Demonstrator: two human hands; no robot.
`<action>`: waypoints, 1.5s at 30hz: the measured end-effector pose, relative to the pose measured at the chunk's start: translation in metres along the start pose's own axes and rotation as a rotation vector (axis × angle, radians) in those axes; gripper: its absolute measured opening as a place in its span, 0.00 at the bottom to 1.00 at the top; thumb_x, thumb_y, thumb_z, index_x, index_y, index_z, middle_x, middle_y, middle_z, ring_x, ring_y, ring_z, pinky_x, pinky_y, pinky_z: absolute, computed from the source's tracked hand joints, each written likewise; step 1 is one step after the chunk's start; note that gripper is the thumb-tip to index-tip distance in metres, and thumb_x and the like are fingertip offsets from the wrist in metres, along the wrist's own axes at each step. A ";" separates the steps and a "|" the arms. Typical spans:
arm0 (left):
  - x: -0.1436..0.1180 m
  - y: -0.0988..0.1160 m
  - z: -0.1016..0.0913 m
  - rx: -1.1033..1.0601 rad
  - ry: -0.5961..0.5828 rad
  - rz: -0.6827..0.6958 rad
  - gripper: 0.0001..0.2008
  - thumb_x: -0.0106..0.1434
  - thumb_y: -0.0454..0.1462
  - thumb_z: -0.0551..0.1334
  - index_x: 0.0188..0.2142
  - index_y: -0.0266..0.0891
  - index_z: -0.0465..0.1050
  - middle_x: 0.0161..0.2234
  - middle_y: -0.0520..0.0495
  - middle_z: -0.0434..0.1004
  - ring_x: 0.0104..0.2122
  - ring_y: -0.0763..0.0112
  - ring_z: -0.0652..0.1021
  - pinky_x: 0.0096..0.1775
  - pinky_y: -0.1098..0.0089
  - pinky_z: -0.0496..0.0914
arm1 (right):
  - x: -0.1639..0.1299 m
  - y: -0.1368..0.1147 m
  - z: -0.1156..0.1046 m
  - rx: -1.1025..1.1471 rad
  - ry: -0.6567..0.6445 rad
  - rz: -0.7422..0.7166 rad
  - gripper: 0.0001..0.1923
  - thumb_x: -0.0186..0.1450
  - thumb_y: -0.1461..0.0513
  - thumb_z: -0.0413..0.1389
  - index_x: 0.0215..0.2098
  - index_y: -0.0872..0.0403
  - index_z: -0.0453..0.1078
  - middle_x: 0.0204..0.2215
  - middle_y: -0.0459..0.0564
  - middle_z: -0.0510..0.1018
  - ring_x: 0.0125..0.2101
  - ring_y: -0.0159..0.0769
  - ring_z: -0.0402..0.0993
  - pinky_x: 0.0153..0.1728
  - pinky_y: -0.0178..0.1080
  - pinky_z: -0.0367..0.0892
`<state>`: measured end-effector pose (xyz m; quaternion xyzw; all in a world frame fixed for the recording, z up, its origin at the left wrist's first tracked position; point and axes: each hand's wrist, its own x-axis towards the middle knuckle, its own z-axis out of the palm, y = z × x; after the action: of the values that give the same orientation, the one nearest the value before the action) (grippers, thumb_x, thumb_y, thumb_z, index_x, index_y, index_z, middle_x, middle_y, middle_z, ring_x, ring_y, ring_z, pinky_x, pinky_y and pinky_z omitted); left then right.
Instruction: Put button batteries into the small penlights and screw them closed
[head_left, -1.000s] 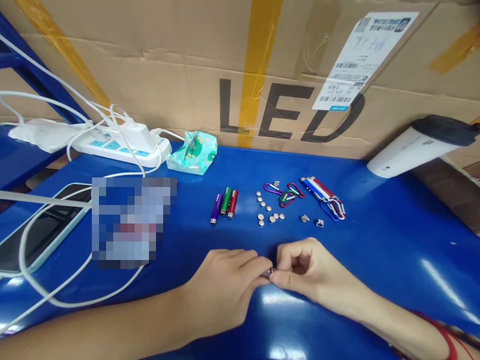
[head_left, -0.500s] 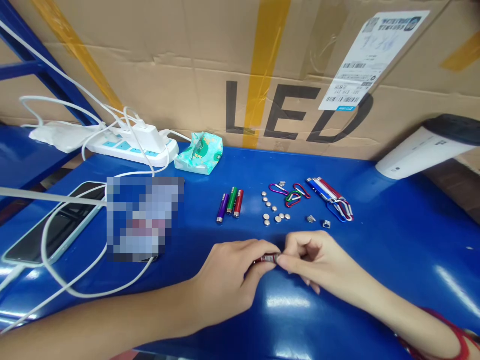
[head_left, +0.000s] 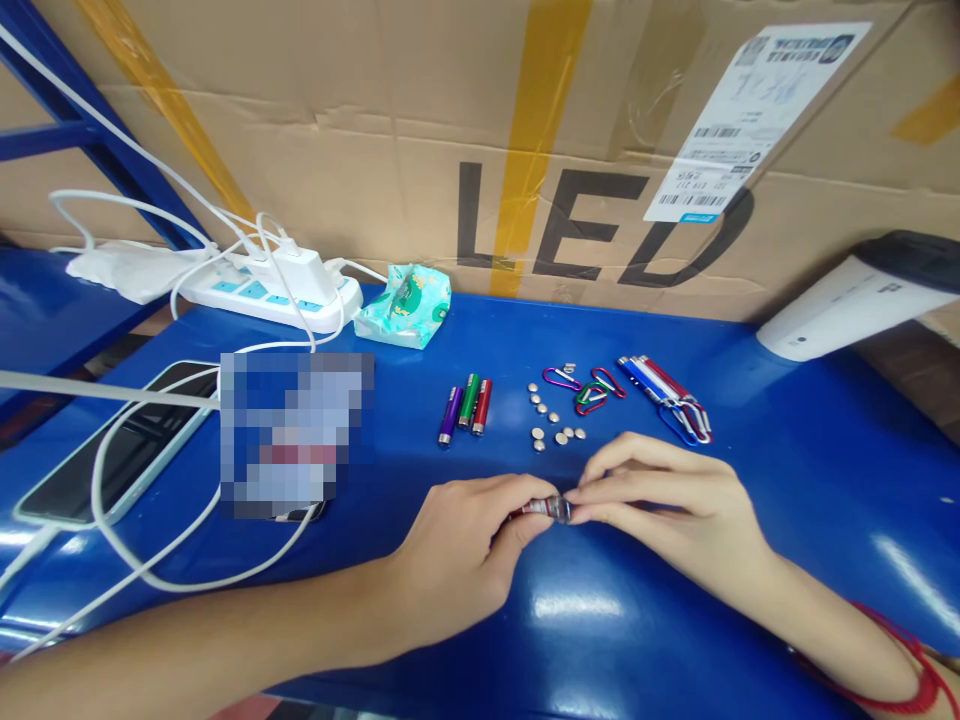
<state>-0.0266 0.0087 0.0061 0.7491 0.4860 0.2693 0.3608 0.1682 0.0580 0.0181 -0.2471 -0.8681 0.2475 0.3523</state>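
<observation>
My left hand [head_left: 469,545] is closed around a small red flashlight tube [head_left: 534,508], most of which its fingers hide. A silver end [head_left: 559,508] sticks out towards my right hand [head_left: 667,505]. The right thumb and fingertips pinch at that end, while its other fingers are bent above. Beyond the hands lie several silver button cells [head_left: 538,434]. A purple tube [head_left: 450,416], a green tube [head_left: 469,401] and a red tube [head_left: 482,407] lie side by side to the left of the cells.
Several carabiners [head_left: 561,377] and finished-looking flashlights with clips [head_left: 660,385] lie at right. A white cup [head_left: 832,310] leans at the back right. Phone [head_left: 112,450], white cables, power strip [head_left: 277,305] and tissue pack [head_left: 405,310] occupy the left. A cardboard box [head_left: 360,130] stands behind.
My right hand has come up and its fingers have stretched out more, covering the loose silver pieces behind it. More of the tube's silver end shows. My left hand keeps its grip.
</observation>
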 end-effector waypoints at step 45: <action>-0.001 -0.007 0.006 0.119 -0.065 0.151 0.08 0.66 0.32 0.49 0.39 0.40 0.65 0.30 0.51 0.71 0.30 0.69 0.70 0.38 0.67 0.64 | -0.002 -0.009 0.014 0.292 -0.138 0.665 0.14 0.53 0.53 0.62 0.20 0.56 0.72 0.18 0.43 0.68 0.16 0.23 0.57 0.15 0.29 0.55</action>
<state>-0.0260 0.0079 -0.0033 0.8121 0.4313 0.2418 0.3099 0.1562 0.0464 0.0140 -0.4456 -0.7175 0.4859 0.2246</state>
